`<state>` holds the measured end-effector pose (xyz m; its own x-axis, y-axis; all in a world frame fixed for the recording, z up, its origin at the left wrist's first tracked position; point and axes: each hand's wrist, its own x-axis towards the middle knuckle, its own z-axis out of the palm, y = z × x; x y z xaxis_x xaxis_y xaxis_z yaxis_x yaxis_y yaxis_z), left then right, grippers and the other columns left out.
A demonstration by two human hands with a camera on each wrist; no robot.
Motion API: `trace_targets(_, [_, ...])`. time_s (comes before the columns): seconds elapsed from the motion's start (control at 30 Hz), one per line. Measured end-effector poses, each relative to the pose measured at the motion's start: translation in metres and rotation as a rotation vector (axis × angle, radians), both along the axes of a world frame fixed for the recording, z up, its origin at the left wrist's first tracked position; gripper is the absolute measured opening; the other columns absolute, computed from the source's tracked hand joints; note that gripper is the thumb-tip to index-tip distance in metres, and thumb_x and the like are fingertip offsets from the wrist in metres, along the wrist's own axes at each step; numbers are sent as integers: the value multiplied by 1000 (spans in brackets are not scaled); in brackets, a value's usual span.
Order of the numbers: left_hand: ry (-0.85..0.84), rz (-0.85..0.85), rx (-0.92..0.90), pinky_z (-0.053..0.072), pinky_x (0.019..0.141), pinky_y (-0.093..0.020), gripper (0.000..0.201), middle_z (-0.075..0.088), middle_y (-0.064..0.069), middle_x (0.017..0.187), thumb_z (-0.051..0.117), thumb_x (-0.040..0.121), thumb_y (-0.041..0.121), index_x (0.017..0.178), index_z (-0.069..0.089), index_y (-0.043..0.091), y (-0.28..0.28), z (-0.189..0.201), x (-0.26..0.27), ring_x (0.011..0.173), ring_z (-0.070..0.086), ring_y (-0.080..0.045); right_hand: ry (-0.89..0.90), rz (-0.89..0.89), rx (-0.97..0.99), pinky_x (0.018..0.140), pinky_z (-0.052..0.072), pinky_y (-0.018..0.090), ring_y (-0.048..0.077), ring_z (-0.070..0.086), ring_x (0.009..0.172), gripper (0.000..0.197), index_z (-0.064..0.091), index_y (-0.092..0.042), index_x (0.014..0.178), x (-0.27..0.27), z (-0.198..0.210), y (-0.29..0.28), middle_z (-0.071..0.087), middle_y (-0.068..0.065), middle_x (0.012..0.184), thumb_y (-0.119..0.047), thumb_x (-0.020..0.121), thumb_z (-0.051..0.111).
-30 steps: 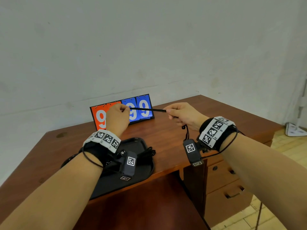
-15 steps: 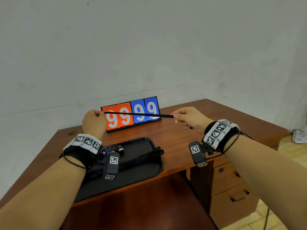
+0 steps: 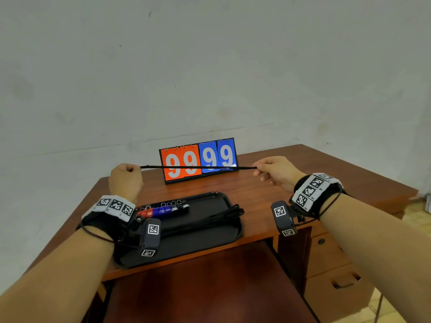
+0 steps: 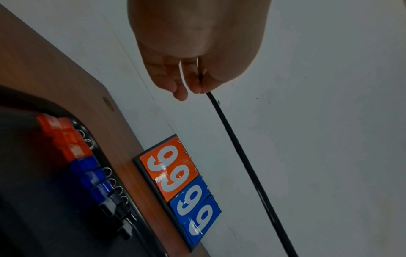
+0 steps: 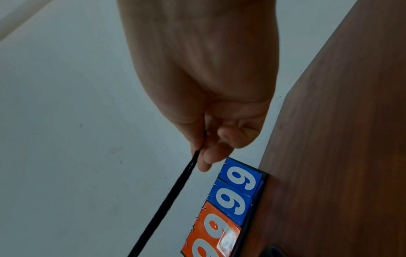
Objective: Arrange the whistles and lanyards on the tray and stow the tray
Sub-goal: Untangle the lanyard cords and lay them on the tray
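A wooden desk (image 3: 268,197) is filling the lower half of the head view, its right end running out of frame and its drawer fronts showing only partly below. On it a black tray (image 3: 210,234) is lying near the front edge, its left corner sitting hidden behind the left wrist camera. At the back a flip scoreboard (image 3: 198,159) is reading 99 in orange and 99 in blue. The left hand (image 3: 126,180) and the right hand (image 3: 276,172) are each pinching one end of a black lanyard (image 3: 198,167), stretching it taut in the air across the scoreboard. More lanyards (image 3: 224,215) are lying bundled on the tray's right side. The row of red, blue and black whistles (image 3: 163,209) is reading small here; the left wrist view is showing their metal rings, while the right wrist view is missing the tray entirely.
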<state>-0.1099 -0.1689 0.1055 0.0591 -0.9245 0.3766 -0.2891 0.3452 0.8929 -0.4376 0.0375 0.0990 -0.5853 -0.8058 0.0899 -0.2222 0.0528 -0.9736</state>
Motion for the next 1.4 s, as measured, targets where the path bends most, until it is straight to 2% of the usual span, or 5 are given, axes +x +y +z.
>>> trace_targets(0.43, [-17,-103,291,43,60,-23,10,62,-8,75,63,92,8,99,69,5,-19,-36,87,59,54,-18,131,76,121,42,38,21,17,62,59,4,62,-8,97,47,-23,-28,74,13,90,-10,95,58])
trace_targets(0.6, [-118,-147,331,30,29,-11,10,60,-12,72,61,90,-2,93,70,1,-11,-55,103,54,49,-19,202,60,205,41,39,20,15,59,54,5,66,-6,88,49,-49,-38,67,13,77,-4,91,64])
trace_targets(0.77, [-243,-174,359,31,31,-12,10,60,-15,68,62,87,-4,89,71,-1,-7,-68,107,52,49,-19,289,62,301,39,40,19,16,54,52,10,72,-6,79,50,-67,-40,63,10,60,-2,87,68])
trace_targets(0.9, [-385,-202,327,44,53,-21,8,64,-10,69,71,79,-6,82,70,2,-3,-72,106,59,54,-18,376,55,341,39,39,14,9,54,45,10,74,-8,74,51,-75,-44,63,-2,51,-4,82,73])
trace_targets(1.4, [-724,-184,253,46,70,-30,14,68,3,80,70,78,5,75,72,18,-5,-77,111,80,62,-17,481,44,393,53,38,14,5,58,64,15,72,-18,72,53,-81,-46,66,-5,74,-9,82,76])
